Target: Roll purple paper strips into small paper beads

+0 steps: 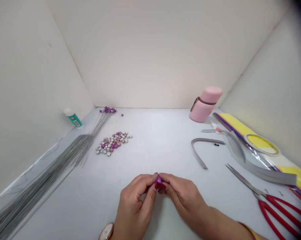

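L hand & R hand at low centre, fingers of both clamped together on small shiny purple folded star, just above white table. Red-handled steel scissors near R hand; heap of small silver, pink & purple folded stars well ahead, beside long thin grey wires.

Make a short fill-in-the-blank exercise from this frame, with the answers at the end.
The left hand and right hand pinch a small shiny ____ star between them.
The wristwatch sits on the ____ wrist.
The scissors at the lower right have ____ handles.
The strapped bottle at the back of the table is ____.

Answers: purple; left; red; pink.
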The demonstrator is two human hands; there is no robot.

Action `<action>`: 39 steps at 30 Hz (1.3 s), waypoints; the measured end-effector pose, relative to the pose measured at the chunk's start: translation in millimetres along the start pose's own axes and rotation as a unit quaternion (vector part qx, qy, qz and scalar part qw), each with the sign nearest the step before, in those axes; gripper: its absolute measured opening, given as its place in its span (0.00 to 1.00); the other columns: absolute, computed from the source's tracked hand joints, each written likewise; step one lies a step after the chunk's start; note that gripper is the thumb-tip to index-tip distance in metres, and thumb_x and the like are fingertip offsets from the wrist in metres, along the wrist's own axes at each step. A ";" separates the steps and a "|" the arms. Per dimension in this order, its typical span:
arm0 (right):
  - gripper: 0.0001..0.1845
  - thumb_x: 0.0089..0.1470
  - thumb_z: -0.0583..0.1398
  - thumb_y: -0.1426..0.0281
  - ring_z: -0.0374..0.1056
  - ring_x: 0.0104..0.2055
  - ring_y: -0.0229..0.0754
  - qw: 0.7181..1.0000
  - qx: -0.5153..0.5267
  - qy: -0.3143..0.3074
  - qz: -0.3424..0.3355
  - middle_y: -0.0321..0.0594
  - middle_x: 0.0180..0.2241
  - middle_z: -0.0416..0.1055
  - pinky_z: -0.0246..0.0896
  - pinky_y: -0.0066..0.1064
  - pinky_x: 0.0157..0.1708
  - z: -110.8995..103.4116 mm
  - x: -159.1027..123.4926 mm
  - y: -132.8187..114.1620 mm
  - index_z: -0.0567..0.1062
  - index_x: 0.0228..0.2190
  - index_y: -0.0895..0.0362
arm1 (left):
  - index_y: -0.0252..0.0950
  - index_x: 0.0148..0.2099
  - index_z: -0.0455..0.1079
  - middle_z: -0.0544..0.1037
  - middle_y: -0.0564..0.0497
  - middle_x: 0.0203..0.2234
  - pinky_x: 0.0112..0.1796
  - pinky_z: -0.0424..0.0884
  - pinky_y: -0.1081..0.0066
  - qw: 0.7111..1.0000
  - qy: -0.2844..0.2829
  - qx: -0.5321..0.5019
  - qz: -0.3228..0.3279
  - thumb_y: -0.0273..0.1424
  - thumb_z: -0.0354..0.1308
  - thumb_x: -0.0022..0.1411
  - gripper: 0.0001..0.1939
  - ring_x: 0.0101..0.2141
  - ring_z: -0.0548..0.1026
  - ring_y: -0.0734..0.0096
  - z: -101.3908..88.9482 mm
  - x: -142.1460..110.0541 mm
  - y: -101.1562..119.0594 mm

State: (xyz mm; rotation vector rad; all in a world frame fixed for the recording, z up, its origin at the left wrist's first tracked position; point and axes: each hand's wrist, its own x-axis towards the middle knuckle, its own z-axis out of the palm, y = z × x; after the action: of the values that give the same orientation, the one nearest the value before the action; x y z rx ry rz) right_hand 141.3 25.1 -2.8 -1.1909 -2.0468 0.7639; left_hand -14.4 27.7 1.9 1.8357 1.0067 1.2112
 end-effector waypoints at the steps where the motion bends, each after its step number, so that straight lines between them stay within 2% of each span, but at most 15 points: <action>1: 0.11 0.58 0.45 0.72 0.67 0.29 0.38 1.000 -0.003 0.001 -0.001 0.40 0.28 0.71 0.63 0.27 0.30 -0.2 0.2 0.1 0.67 0.36 0.58 | 0.35 0.43 0.69 0.75 0.48 0.31 0.34 0.71 0.76 1.000 -0.003 -0.001 0.001 0.19 0.51 0.56 0.13 0.32 0.73 0.73 -0.4 0.3 0.2; 7: 0.11 0.59 0.46 0.72 0.67 0.28 0.37 1.000 0.014 -0.003 -0.002 0.38 0.27 0.70 0.62 0.26 0.30 -1.9 2.2 0.2 0.67 0.37 0.57 | 0.33 0.42 0.70 0.75 0.48 0.30 0.33 0.71 0.77 1.000 -0.005 0.023 0.017 0.19 0.52 0.56 0.12 0.32 0.73 0.73 -0.2 0.9 -0.3; 15: 0.11 0.58 0.46 0.72 0.67 0.31 0.37 0.999 0.042 -0.022 0.018 0.39 0.31 0.71 0.63 0.26 0.33 -1.9 0.7 -2.7 0.66 0.38 0.56 | 0.32 0.41 0.69 0.75 0.48 0.30 0.32 0.70 0.78 0.999 0.013 0.038 0.034 0.18 0.52 0.56 0.11 0.31 0.73 0.75 0.6 -0.5 -1.2; 25: 0.11 0.58 0.45 0.74 0.66 0.28 0.37 1.000 0.019 0.002 0.008 0.40 0.27 0.70 0.63 0.27 0.30 3.5 0.1 2.0 0.65 0.37 0.58 | 0.33 0.43 0.67 0.75 0.48 0.32 0.34 0.69 0.76 0.996 0.000 0.074 0.056 0.17 0.49 0.57 0.13 0.33 0.73 0.74 2.0 -2.6 -6.8; 31: 0.11 0.58 0.44 0.73 0.67 0.28 0.37 1.000 0.012 0.004 0.023 0.39 0.28 0.70 0.63 0.27 0.31 3.5 -0.6 3.3 0.65 0.37 0.58 | 0.34 0.46 0.65 0.74 0.48 0.33 0.36 0.69 0.75 0.993 -0.029 0.089 0.071 0.17 0.48 0.57 0.15 0.35 0.72 0.73 1.0 -0.1 -9.4; 39: 0.10 0.58 0.46 0.73 0.67 0.28 0.36 0.999 0.036 0.009 0.036 0.38 0.27 0.70 0.64 0.25 0.30 3.5 0.6 -1.7 0.65 0.38 0.58 | 0.34 0.45 0.65 0.74 0.47 0.33 0.35 0.70 0.75 0.990 -0.013 0.120 0.072 0.17 0.46 0.58 0.15 0.34 0.73 0.72 2.7 0.0 -11.6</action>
State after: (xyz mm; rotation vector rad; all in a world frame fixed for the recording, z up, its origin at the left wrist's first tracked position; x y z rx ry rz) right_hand 137.5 24.3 -3.6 -1.2318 -1.9542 0.8499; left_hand -14.4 32.5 -9.0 2.1372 1.0575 1.1885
